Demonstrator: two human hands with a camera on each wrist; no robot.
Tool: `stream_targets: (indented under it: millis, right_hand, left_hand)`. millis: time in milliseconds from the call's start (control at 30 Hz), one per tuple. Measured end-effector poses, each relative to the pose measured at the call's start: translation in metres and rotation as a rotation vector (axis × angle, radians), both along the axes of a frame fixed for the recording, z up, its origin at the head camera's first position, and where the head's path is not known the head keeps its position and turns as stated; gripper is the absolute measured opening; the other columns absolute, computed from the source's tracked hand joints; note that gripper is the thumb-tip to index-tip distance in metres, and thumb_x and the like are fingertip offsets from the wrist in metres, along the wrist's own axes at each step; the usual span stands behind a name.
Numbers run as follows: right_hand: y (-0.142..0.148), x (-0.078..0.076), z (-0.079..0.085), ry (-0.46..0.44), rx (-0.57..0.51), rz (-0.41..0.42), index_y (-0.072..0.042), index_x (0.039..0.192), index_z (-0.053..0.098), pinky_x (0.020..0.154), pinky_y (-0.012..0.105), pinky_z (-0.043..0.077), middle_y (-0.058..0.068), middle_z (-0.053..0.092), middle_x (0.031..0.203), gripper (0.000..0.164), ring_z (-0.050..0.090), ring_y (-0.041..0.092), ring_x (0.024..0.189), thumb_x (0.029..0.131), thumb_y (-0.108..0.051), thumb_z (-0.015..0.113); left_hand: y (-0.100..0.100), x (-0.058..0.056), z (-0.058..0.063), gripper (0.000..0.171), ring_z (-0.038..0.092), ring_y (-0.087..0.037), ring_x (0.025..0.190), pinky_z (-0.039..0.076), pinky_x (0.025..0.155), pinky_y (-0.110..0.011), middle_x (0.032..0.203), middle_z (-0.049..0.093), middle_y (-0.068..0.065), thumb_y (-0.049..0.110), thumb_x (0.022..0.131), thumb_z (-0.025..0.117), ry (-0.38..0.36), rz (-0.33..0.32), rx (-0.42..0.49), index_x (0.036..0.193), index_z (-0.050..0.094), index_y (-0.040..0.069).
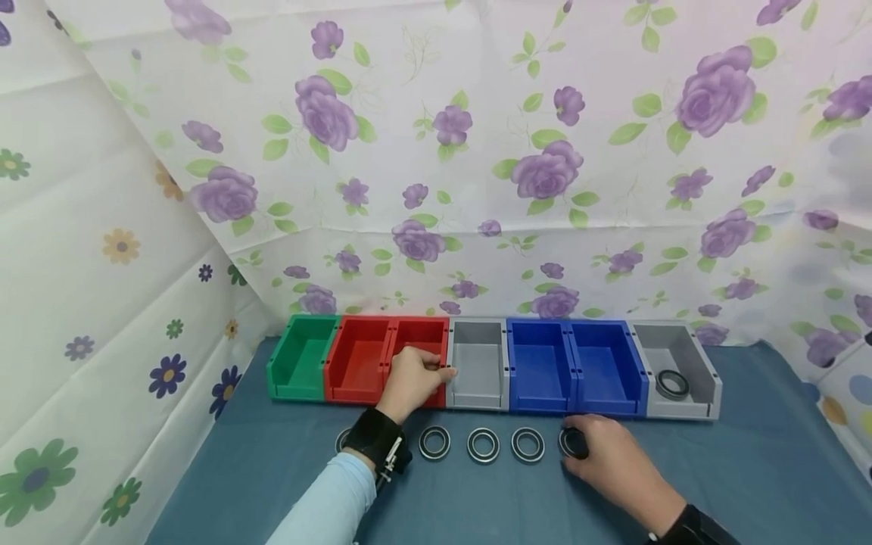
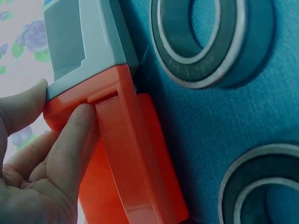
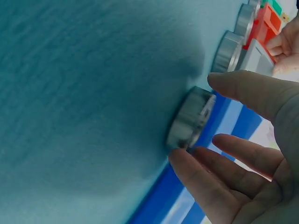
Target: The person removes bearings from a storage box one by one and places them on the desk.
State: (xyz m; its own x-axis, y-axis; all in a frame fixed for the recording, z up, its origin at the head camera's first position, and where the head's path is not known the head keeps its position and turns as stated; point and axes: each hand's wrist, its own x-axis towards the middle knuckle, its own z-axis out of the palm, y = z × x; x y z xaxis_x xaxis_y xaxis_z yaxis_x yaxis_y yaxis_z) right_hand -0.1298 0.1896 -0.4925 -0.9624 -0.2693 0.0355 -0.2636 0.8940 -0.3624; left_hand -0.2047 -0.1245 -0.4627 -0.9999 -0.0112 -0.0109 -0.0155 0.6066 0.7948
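Note:
My left hand (image 1: 412,380) pinches the upper edge of the side wall where the red bin (image 2: 140,172) meets a grey bin (image 1: 477,371). In the left wrist view its thumb lies on the grey side, a finger against the red wall. My right hand (image 1: 616,462) has thumb and fingers spread about a ball bearing (image 3: 191,119) lying on the cloth. In the right wrist view, a fingertip is at the bearing's near end, while the thumb appears apart from it. Several more bearings (image 1: 483,460) lie in a row; one is partly hidden by my left wrist.
A line of bins stands along the back: green (image 1: 303,382), two red, grey, two blue (image 1: 606,401), and a grey bin (image 1: 681,409) at the right end holding one bearing (image 1: 659,384). Blue cloth (image 1: 490,507) covers the table. A flowered sheet (image 1: 477,189) hangs behind.

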Motion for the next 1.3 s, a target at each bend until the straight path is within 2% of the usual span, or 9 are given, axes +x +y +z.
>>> stream_targets:
  millis: [200, 400, 500, 600, 700, 800, 967, 1100, 1300]
  right_hand:
    - [0.004, 0.003, 0.021, 0.172, -0.044, 0.031, -0.009, 0.11, 0.065, 0.081, 0.044, 0.047, 0.006, 0.063, 0.104, 0.047, 0.059, 0.024, 0.098, 0.07, -0.031, 0.078]
    - [0.021, -0.007, 0.05, 0.416, -0.117, 0.048, -0.007, 0.113, 0.063, 0.081, 0.045, 0.048, 0.011, 0.06, 0.114, 0.045, 0.056, 0.028, 0.104, 0.073, -0.025, 0.076]
    - [0.035, -0.015, 0.061, 0.539, -0.091, 0.06, -0.005, 0.119, 0.06, 0.087, 0.05, 0.043, 0.016, 0.05, 0.129, 0.049, 0.047, 0.034, 0.116, 0.073, -0.015, 0.074]
    - [0.05, -0.022, 0.068, 0.61, -0.042, 0.063, -0.004, 0.13, 0.052, 0.094, 0.055, 0.034, 0.019, 0.034, 0.143, 0.063, 0.031, 0.037, 0.129, 0.07, -0.005, 0.072]
    - [0.063, -0.026, 0.068, 0.62, -0.024, 0.04, -0.007, 0.139, 0.043, 0.101, 0.057, 0.024, 0.018, 0.021, 0.149, 0.078, 0.018, 0.037, 0.135, 0.067, 0.0, 0.072]
    - [0.073, -0.029, 0.065, 0.606, -0.03, 0.004, -0.01, 0.143, 0.036, 0.104, 0.057, 0.017, 0.017, 0.016, 0.151, 0.085, 0.012, 0.035, 0.137, 0.068, 0.0, 0.072]
    - [0.087, -0.034, 0.059, 0.535, -0.043, -0.05, -0.011, 0.147, 0.028, 0.099, 0.061, 0.021, 0.016, 0.008, 0.153, 0.087, 0.005, 0.035, 0.138, 0.072, 0.002, 0.069]
    - [0.101, -0.04, 0.052, 0.421, -0.034, -0.098, -0.012, 0.15, 0.019, 0.092, 0.067, 0.024, 0.016, -0.001, 0.153, 0.088, -0.007, 0.033, 0.137, 0.076, 0.003, 0.064]
    - [0.121, -0.048, 0.034, 0.349, -0.019, -0.083, -0.008, 0.149, 0.017, 0.094, 0.067, 0.022, 0.019, -0.004, 0.152, 0.086, -0.008, 0.037, 0.136, 0.078, 0.003, 0.063]
  left_hand:
    - [-0.001, 0.001, -0.001, 0.043, 0.058, -0.013, 0.078, 0.049, 0.064, -0.025, 0.086, 0.065, 0.002, 0.034, 0.077, 0.075, -0.003, 0.001, 0.006, 0.109, 0.068, 0.006]
    - [-0.003, 0.001, -0.002, 0.043, 0.058, -0.014, 0.078, 0.049, 0.064, -0.025, 0.089, 0.065, 0.001, 0.034, 0.077, 0.075, -0.005, 0.001, 0.008, 0.11, 0.067, 0.006]
    - [-0.003, 0.002, -0.002, 0.042, 0.058, -0.013, 0.079, 0.049, 0.064, -0.025, 0.089, 0.065, 0.001, 0.034, 0.077, 0.075, -0.008, 0.007, 0.007, 0.109, 0.068, 0.006]
    - [-0.003, 0.002, -0.003, 0.042, 0.058, -0.013, 0.078, 0.049, 0.064, -0.025, 0.088, 0.065, 0.001, 0.034, 0.077, 0.075, -0.009, 0.007, 0.012, 0.109, 0.068, 0.006]
    - [-0.002, 0.003, -0.004, 0.041, 0.058, -0.013, 0.077, 0.049, 0.064, -0.025, 0.086, 0.065, 0.002, 0.033, 0.077, 0.075, -0.011, 0.001, 0.019, 0.108, 0.068, 0.007]
    - [-0.001, 0.003, -0.004, 0.041, 0.058, -0.013, 0.077, 0.049, 0.064, -0.025, 0.085, 0.065, 0.003, 0.034, 0.077, 0.075, -0.01, -0.002, 0.02, 0.108, 0.068, 0.008]
    - [0.0, 0.003, -0.003, 0.042, 0.058, -0.014, 0.077, 0.049, 0.063, -0.025, 0.085, 0.065, 0.002, 0.034, 0.077, 0.075, -0.002, -0.004, 0.021, 0.108, 0.068, 0.007]
    - [-0.001, 0.002, -0.001, 0.043, 0.057, -0.014, 0.078, 0.049, 0.063, -0.025, 0.086, 0.065, 0.002, 0.035, 0.076, 0.075, -0.01, -0.007, 0.026, 0.108, 0.068, 0.007]
    - [-0.001, 0.0, -0.001, 0.044, 0.057, -0.015, 0.08, 0.049, 0.064, -0.026, 0.088, 0.065, 0.002, 0.037, 0.076, 0.075, -0.019, -0.01, 0.026, 0.109, 0.068, 0.008]
